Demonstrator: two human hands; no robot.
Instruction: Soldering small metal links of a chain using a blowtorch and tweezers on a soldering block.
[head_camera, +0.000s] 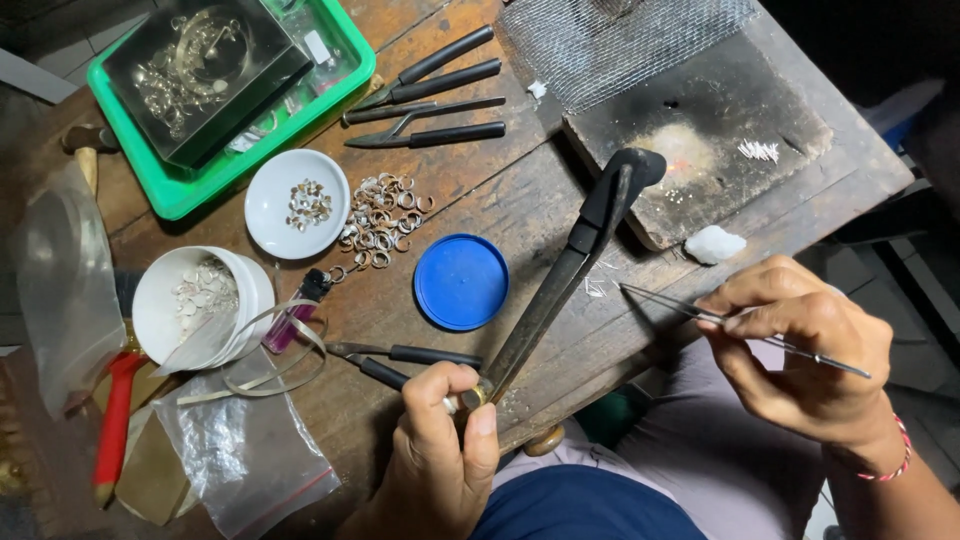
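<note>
Wooden bench (520, 205) carries a green tray (190, 190) top left, a charred block (720, 130) under wire mesh (620, 40), then a blue lid (461, 282), white dish (275, 190), loose metal rings (385, 215). Left hand (440, 450) clenched round the brass base of a long black torch (570, 270), nozzle up over the block's near corner. Right hand (800, 340) pinching thin tweezers (690, 310), tips pointing left just beside the torch stem, above the bench edge.
</note>
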